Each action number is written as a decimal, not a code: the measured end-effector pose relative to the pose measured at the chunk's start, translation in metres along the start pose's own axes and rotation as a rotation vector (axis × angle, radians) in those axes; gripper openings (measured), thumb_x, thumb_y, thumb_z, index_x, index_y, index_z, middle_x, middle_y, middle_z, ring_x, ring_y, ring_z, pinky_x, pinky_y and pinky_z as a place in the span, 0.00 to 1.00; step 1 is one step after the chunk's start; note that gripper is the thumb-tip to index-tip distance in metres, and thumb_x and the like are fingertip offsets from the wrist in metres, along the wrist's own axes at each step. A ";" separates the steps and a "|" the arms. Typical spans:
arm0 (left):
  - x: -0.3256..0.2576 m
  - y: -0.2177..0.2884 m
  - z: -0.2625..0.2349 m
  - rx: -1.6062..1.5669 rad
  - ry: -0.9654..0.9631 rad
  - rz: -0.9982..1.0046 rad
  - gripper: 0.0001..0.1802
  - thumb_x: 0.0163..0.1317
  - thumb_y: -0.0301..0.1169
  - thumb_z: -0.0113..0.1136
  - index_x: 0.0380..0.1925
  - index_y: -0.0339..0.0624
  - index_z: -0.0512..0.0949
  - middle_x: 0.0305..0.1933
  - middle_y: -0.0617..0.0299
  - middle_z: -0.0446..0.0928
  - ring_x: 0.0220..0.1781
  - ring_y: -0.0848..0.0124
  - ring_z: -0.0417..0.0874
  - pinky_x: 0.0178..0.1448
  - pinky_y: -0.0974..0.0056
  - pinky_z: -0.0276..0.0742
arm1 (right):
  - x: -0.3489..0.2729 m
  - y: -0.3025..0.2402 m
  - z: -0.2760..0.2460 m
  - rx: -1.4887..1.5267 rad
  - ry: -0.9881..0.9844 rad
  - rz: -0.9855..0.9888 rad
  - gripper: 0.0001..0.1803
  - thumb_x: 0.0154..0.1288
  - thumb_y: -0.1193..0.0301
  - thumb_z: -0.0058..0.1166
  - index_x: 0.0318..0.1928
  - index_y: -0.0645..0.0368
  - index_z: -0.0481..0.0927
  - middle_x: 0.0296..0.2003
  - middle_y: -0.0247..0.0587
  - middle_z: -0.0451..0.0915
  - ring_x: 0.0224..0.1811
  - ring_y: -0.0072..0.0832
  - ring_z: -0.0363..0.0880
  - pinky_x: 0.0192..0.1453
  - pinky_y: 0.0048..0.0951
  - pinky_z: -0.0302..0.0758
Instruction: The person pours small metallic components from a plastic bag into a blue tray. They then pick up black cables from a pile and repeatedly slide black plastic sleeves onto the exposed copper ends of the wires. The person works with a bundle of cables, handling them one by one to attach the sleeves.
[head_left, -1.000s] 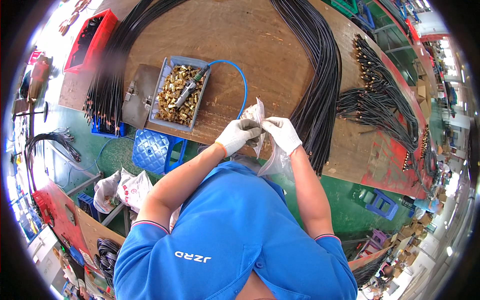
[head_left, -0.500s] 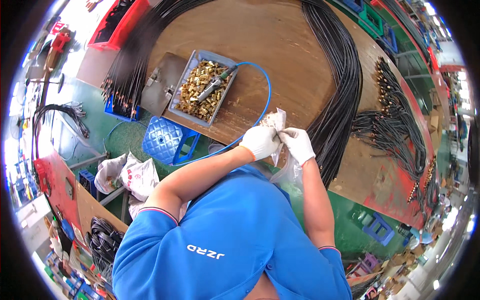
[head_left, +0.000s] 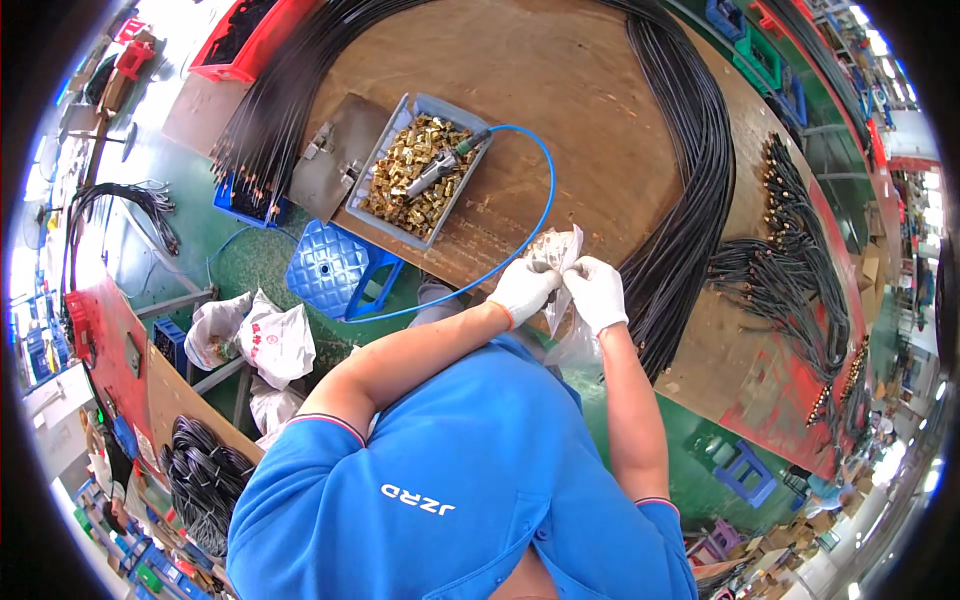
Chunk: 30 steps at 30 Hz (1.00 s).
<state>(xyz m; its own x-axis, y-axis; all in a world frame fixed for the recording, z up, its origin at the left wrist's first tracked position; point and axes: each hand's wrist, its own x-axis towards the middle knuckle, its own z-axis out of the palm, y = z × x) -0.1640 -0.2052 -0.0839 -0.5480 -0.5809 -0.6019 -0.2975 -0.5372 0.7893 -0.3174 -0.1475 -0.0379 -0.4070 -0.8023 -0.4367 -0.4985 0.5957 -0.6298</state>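
My left hand [head_left: 525,290] and my right hand [head_left: 597,293], both in white knitted gloves, meet at the table's near edge with fingers closed. Between them they grip a clear plastic bag [head_left: 568,250]. Small pale contents [head_left: 546,246] show at its upper left, too small to make out. Loose clear film [head_left: 577,343] hangs below my right hand. Left of the hands, a grey-blue bin [head_left: 428,242] holds many brass-coloured fittings [head_left: 402,190]. A pen-like air tool [head_left: 438,172] lies on them, joined to a blue hose [head_left: 553,185] that curves round toward my left forearm.
Long black cables [head_left: 705,190] run down the brown table [head_left: 570,80] just right of my hands. More cable bundles with brass ends [head_left: 795,270] lie farther right. A metal plate [head_left: 335,150] sits by the bin; a blue stool [head_left: 325,262] stands below. White sacks [head_left: 280,342] are at left.
My fingers have shifted slightly on the bag, and its upper part now stands more spread out. The whole scene has moved a little in the picture as my head moved.
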 end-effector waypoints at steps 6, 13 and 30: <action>0.010 0.006 -0.036 -0.130 0.071 0.000 0.12 0.66 0.33 0.58 0.28 0.37 0.84 0.24 0.62 0.79 0.25 0.75 0.76 0.31 0.66 0.71 | -0.008 0.041 -0.032 -0.422 0.182 0.013 0.17 0.64 0.53 0.62 0.37 0.54 0.87 0.35 0.50 0.88 0.43 0.49 0.88 0.48 0.49 0.82; 0.000 0.011 -0.024 -0.201 0.029 -0.034 0.11 0.69 0.33 0.58 0.32 0.39 0.83 0.26 0.65 0.79 0.25 0.75 0.76 0.31 0.67 0.70 | -0.044 0.004 -0.029 -0.318 0.308 -0.499 0.22 0.67 0.52 0.65 0.54 0.50 0.82 0.53 0.44 0.86 0.43 0.45 0.90 0.46 0.44 0.87; -0.014 0.024 -0.028 -0.398 0.130 -0.011 0.12 0.69 0.33 0.57 0.30 0.39 0.82 0.26 0.65 0.79 0.27 0.75 0.78 0.35 0.67 0.75 | -0.034 0.021 0.009 -0.465 0.300 -0.724 0.06 0.61 0.67 0.65 0.33 0.54 0.82 0.27 0.44 0.79 0.24 0.45 0.81 0.29 0.46 0.77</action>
<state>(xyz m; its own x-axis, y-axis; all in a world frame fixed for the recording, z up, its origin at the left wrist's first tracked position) -0.1413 -0.2270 -0.0597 -0.4354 -0.6323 -0.6408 0.0363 -0.7236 0.6893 -0.3070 -0.1083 -0.0424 -0.0244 -0.9813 0.1910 -0.9417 -0.0416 -0.3339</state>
